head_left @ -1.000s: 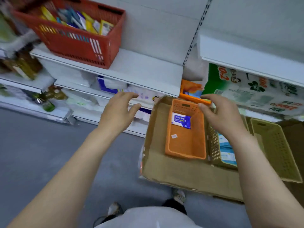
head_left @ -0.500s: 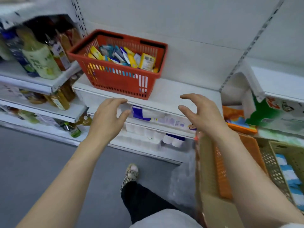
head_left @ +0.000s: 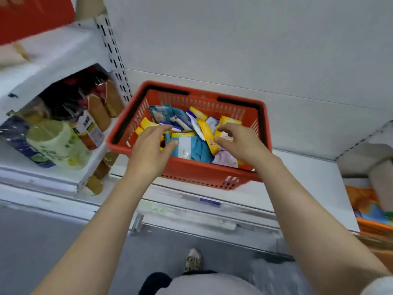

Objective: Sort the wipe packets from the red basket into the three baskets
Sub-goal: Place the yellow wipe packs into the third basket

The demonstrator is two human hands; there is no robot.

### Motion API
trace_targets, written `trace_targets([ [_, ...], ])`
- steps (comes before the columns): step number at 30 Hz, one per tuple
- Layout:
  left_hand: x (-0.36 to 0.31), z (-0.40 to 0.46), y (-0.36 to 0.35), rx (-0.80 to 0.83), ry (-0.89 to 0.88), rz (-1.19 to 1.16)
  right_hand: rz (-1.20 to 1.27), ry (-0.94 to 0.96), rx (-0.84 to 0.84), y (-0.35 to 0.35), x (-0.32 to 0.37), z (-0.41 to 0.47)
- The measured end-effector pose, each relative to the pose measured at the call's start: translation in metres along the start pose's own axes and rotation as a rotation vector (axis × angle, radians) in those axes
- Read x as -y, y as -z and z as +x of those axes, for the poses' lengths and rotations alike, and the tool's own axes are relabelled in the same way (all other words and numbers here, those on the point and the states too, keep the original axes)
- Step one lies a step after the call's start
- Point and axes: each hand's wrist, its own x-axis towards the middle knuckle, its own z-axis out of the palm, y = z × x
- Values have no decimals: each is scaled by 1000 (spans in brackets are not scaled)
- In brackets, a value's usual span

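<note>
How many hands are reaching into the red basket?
2. The left hand hovers over the packets on the red basket's left side; the right hand over the packets on its right side. Neither clearly holds a packet.

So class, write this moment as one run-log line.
stage: picking | left hand: open above packets | right hand: open above packets | red basket: on shelf, full of wipe packets | held: nothing

A white shelf [head_left: 308,173] carries the red basket [head_left: 197,173] of wipe packets [head_left: 191,145]

Basket [head_left: 204,175] on shelf [head_left: 308,177]; packets [head_left: 191,133] inside; bottles [head_left: 63,133] left; both hands [head_left: 148,150] [head_left: 240,141] over packets.
</note>
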Motion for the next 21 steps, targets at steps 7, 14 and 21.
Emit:
trace_targets([
  [7, 22, 70, -24, 148, -35, -78, -158, -315, 263, -42, 9, 66],
  [14, 6, 121, -45, 420, 26, -268, 819, -493, -11, -16, -11, 53],
  [21, -16, 155, -60, 397, 38, -461, 1022, -439, -130, -9, 17, 39],
])
